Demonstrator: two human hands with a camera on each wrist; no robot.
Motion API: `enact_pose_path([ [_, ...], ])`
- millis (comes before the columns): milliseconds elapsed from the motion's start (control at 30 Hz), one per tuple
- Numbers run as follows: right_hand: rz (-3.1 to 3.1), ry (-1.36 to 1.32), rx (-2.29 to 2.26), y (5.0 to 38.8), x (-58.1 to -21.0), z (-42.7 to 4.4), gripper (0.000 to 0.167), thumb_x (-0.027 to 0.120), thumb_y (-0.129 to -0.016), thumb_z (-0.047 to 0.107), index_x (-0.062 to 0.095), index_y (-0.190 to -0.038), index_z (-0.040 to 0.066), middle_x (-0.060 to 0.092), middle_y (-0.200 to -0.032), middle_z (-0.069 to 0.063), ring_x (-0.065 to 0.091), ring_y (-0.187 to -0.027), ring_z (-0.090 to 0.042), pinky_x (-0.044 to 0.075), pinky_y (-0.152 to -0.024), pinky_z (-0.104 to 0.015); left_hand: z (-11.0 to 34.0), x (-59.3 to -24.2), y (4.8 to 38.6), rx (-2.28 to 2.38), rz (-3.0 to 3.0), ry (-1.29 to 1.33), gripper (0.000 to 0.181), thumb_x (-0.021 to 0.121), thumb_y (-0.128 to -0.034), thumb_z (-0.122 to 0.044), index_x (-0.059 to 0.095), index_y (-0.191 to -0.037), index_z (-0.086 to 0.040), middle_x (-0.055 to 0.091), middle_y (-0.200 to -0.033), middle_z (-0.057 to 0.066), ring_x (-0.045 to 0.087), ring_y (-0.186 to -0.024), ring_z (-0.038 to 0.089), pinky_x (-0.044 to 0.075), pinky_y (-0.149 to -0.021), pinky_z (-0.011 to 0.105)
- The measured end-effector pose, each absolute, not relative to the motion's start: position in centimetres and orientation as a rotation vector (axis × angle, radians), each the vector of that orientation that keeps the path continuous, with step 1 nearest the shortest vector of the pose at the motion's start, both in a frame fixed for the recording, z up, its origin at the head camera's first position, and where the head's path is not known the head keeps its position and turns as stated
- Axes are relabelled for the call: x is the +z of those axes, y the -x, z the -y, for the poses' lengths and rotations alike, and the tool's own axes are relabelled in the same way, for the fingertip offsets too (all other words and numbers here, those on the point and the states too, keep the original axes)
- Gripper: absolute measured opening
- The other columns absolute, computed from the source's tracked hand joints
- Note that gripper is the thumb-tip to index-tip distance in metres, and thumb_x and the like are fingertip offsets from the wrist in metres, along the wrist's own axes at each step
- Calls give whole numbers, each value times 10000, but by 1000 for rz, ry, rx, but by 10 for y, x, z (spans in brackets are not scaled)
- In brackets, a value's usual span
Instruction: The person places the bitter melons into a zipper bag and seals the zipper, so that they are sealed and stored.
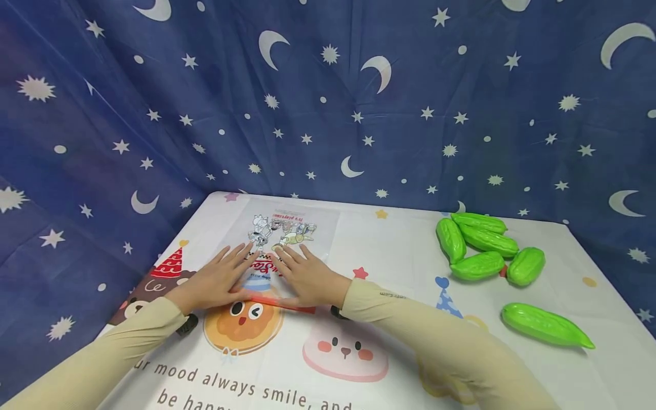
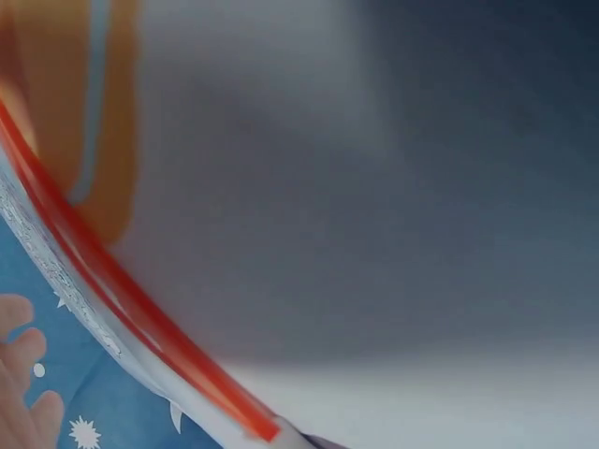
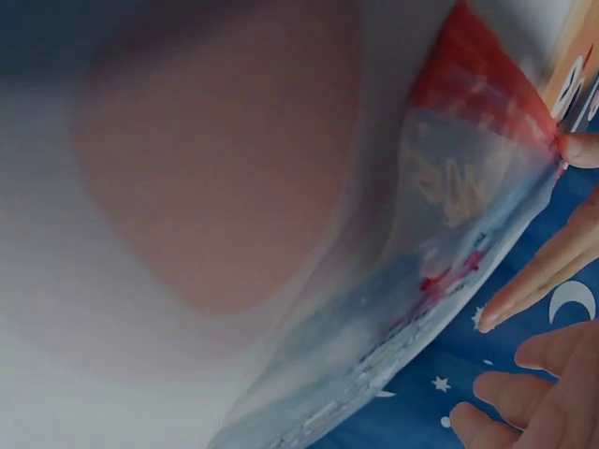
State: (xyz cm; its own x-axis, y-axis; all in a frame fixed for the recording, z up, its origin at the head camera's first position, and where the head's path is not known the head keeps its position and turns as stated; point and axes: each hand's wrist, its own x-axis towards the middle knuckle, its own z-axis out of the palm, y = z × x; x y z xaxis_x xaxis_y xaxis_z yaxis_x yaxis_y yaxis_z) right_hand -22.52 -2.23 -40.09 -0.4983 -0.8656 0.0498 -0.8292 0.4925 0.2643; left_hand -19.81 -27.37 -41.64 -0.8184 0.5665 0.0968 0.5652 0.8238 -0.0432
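Six green vegetables (image 1: 489, 241) lie near the tabletop's (image 1: 400, 250) right edge. Left hand (image 1: 217, 280) and right hand (image 1: 311, 279), each grip spread flat, partly cover a clear, red-edged, cartoon-printed bag (image 1: 281, 226).

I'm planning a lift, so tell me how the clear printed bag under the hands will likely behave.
The clear bag would probably flop, since its see-through film looks thin. It is likely light, lying nearly flat in the head view. Glossy highlights on its red strip suggest it may be slippery.
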Motion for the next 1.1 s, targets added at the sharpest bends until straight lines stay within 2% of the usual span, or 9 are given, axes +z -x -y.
enact_pose_path([
  [133, 2600, -1488, -357, 227, -406, 29, 882, 388, -858, 695, 256, -1483, 88, 296, -1533, -99, 294, -1420, -251, 276, -1138, -482, 275, -416, 199, 34, 2927, 918, 839, 582, -828, -556, 357, -1424, -10, 362, -1464, 235, 346, -1356, 408, 257, -1099, 578],
  [567, 2778, -1529, -499, 228, -411, 31, 880, 383, -842, 723, 270, -1484, 133, 286, -1542, -54, 318, -1410, -221, 279, -1144, -446, 270, -411, 196, 14, 3103, 870, 861, 535, -817, -633, 383, -1417, -35, 387, -1452, 224, 385, -1333, 406, 279, -1093, 575],
  [833, 2804, -1559, -482, 234, -406, 15, 818, 415, -871, 665, 288, -1477, 131, 299, -1536, -52, 320, -1409, -223, 275, -1140, -475, 253, -405, 194, 29, 3144, 872, 882, 560, -791, -642, 402, -1405, -30, 424, -1421, 241, 433, -1289, 424, 316, -1068, 571],
  [1100, 2785, -1611, -444, 234, -407, -6, 743, 435, -898, 581, 308, -1469, 123, 315, -1529, -62, 339, -1400, -239, 298, -1127, -481, 231, -403, 184, -18, 3193, 832, 763, 573, -834, -563, 441, -1389, -56, 436, -1406, 253, 465, -1259, 428, 359, -1055, 530],
])
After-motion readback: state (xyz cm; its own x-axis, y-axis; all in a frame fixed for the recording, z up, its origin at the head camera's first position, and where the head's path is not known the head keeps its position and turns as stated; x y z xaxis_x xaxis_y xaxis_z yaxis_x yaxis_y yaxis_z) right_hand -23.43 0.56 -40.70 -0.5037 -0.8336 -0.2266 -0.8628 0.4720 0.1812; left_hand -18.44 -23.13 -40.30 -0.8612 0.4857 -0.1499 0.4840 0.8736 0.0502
